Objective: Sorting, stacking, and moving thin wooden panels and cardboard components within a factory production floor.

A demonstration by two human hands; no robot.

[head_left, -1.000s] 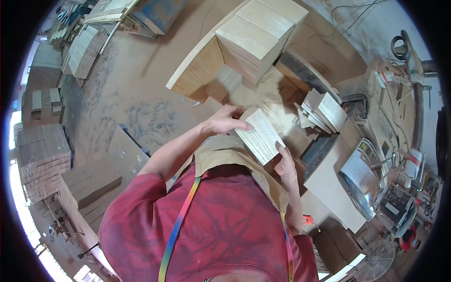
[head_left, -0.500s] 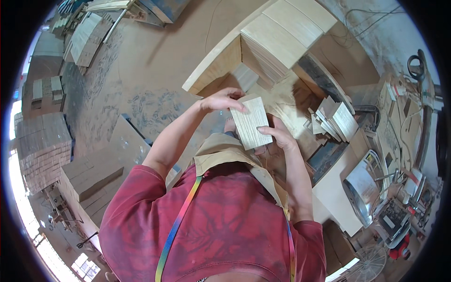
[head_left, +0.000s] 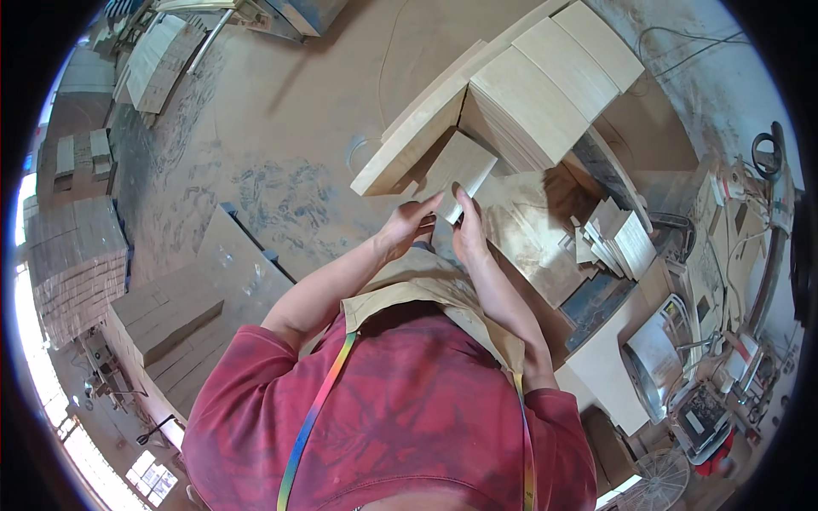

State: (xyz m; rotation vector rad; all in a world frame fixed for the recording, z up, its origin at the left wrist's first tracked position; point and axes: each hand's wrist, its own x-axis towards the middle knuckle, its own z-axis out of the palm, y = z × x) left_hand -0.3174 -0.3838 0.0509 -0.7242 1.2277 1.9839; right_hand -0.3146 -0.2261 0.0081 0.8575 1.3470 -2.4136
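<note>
A thin, pale wooden board (head_left: pixel 464 163) is tilted in front of me, its near end between my two hands. My right hand (head_left: pixel 469 228) is closed on that end, the thumb lying on the upper face. At the board's left near edge is my left hand (head_left: pixel 409 226), its thumb against the edge and its fingers curled below; how firmly they grip is partly hidden. Just beyond the board, a stack of pale boards (head_left: pixel 532 106) stands beside a long wooden panel (head_left: pixel 375 175).
Several loose thin wood pieces (head_left: pixel 626 238) lean in a pile at the right. Further right, a bench (head_left: pixel 733 213) carries tools and cables. Board stacks (head_left: pixel 77 264) stand at the left, and a low fan (head_left: pixel 660 481) is at the lower right.
Both hands have moved the board slightly away from me and turned it from nearly face-up to tilted. My right hand has shifted left, closer to my left hand. The view has shifted slightly.
</note>
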